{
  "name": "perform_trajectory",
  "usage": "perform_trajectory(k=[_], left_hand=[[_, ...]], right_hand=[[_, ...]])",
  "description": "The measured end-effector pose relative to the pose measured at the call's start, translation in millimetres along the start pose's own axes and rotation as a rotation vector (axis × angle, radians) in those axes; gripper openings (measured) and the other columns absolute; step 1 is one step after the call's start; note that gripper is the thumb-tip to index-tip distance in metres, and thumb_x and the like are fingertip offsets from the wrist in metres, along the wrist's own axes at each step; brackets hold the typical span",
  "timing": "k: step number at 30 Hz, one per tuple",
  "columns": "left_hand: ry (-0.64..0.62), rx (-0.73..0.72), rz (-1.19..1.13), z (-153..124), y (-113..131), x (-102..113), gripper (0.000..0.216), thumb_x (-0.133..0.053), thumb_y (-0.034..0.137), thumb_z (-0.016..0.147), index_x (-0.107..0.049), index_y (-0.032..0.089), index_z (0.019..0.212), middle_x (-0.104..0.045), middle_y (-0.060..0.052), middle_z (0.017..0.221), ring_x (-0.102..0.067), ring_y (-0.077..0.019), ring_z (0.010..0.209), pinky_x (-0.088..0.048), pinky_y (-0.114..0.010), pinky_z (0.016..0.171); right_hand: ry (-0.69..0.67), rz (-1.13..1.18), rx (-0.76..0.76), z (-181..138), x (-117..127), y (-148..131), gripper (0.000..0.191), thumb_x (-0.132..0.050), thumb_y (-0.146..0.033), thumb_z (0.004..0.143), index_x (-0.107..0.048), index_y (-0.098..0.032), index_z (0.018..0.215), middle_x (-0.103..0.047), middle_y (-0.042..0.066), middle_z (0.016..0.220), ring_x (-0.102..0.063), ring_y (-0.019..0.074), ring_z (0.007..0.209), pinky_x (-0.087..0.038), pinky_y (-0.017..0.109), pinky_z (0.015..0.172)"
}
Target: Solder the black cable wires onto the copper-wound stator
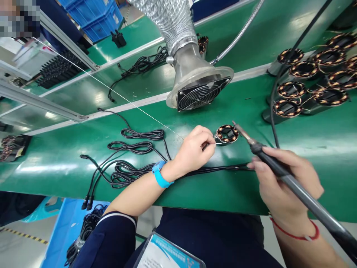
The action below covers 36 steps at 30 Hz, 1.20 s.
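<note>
My left hand (196,147) is closed in a pinch at the left side of a motor stator (227,134) with copper windings, which stands upright on the green bench. A thin silvery solder wire (134,104) runs taut from the upper left down into these fingers. Thin leads reach from the stator to the fingertips; how they are held is partly hidden. My right hand (287,182) grips a soldering iron (267,156) by its dark handle. Its tip is just right of the stator's upper rim, seemingly apart from it.
Several wound stators (287,108) stand at the right behind the iron's cord. A fume extraction hood (200,89) hangs over the bench (212,193). Bundled black cables (136,147) lie at left. A blue crate (60,227) sits below; a person (55,26) is at upper left.
</note>
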State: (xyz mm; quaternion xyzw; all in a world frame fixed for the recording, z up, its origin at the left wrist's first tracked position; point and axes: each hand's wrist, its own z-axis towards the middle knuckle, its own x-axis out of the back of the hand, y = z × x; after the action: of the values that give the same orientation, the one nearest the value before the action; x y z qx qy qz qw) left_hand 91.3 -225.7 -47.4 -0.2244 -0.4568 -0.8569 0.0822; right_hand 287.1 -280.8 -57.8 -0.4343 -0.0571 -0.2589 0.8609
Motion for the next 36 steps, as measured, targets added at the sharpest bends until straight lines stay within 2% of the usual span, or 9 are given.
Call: perform_trajectory(k=[3,6,10,13,16,25,30,33,36], left_hand=[[-0.020,-0.002,0.077,0,3,-2,0.012,-0.053,0.002,0.080,-0.056,0.013,0.077,-0.059,-0.007,0.088,-0.056,-0.0125,0.081,-0.049,-0.023,0.070],[-0.048,0.003,0.119,-1,5,-1,0.011,-0.053,0.003,0.081,-0.055,0.013,0.077,-0.059,-0.007,0.089,-0.056,-0.0129,0.081,-0.048,-0.023,0.070],[-0.052,0.038,0.077,0,5,2,0.011,-0.055,0.003,0.080,-0.057,0.013,0.077,-0.059,-0.007,0.088,-0.054,-0.0110,0.076,-0.046,-0.021,0.066],[-0.050,0.086,0.013,1,5,5,0.010,-0.056,0.003,0.079,-0.060,0.012,0.076,-0.060,-0.006,0.089,-0.052,-0.0085,0.069,-0.043,-0.018,0.059],[-0.050,0.131,-0.043,1,4,6,0.009,-0.057,0.004,0.078,-0.062,0.011,0.075,-0.060,-0.006,0.090,-0.051,-0.0069,0.066,-0.042,-0.015,0.055],[-0.072,0.135,-0.023,-4,8,2,0.013,-0.057,0.000,0.076,-0.062,0.011,0.074,-0.061,-0.006,0.091,-0.051,-0.0079,0.069,-0.042,-0.017,0.058],[-0.058,0.209,-0.086,-4,8,4,0.010,-0.057,0.002,0.076,-0.062,0.011,0.072,-0.060,-0.006,0.090,-0.051,-0.0067,0.066,-0.041,-0.015,0.054],[-0.070,0.247,-0.097,-3,8,5,0.010,-0.057,0.003,0.076,-0.061,0.011,0.071,-0.060,-0.007,0.090,-0.051,-0.0071,0.066,-0.042,-0.015,0.055],[-0.067,0.242,-0.094,-2,8,5,0.010,-0.055,0.003,0.075,-0.061,0.011,0.071,-0.060,-0.006,0.089,-0.051,-0.0070,0.066,-0.041,-0.015,0.054]], right_hand=[[0.091,0.000,0.030,-11,1,6,0.017,-0.068,-0.028,0.084,-0.065,-0.017,0.097,-0.065,0.002,0.076,-0.062,0.0127,0.061,-0.047,0.025,0.055],[0.099,0.043,0.052,-9,-1,5,0.024,-0.066,-0.024,0.086,-0.066,-0.018,0.110,-0.069,0.002,0.082,-0.066,0.0131,0.064,-0.050,0.024,0.055],[-0.153,-0.160,0.053,14,-2,4,0.043,-0.055,-0.020,0.095,-0.052,-0.021,0.138,-0.070,0.005,0.109,-0.070,0.0172,0.098,-0.057,0.031,0.085],[-0.388,-0.328,0.125,30,-4,14,0.042,-0.053,-0.029,0.096,-0.051,-0.021,0.137,-0.064,0.008,0.125,-0.063,0.0251,0.117,-0.055,0.040,0.092],[-0.459,-0.279,0.164,35,-11,25,0.055,-0.055,-0.031,0.094,-0.042,-0.020,0.146,-0.057,0.011,0.136,-0.060,0.0259,0.121,-0.054,0.039,0.097],[-0.392,-0.392,0.231,29,-20,19,0.049,-0.052,-0.035,0.096,-0.045,-0.018,0.142,-0.065,0.012,0.120,-0.067,0.0237,0.103,-0.057,0.036,0.084],[-0.168,-0.189,0.053,18,-4,2,0.047,-0.057,-0.020,0.093,-0.052,-0.022,0.140,-0.070,0.007,0.110,-0.070,0.0186,0.100,-0.056,0.032,0.090],[-0.020,-0.009,-0.018,-1,4,-4,0.041,-0.066,-0.018,0.086,-0.064,-0.025,0.127,-0.071,0.005,0.095,-0.070,0.0149,0.077,-0.056,0.026,0.071],[0.029,-0.024,0.028,-18,9,-3,0.022,-0.068,-0.025,0.084,-0.070,-0.020,0.106,-0.069,0.004,0.080,-0.065,0.0127,0.064,-0.050,0.022,0.057]])
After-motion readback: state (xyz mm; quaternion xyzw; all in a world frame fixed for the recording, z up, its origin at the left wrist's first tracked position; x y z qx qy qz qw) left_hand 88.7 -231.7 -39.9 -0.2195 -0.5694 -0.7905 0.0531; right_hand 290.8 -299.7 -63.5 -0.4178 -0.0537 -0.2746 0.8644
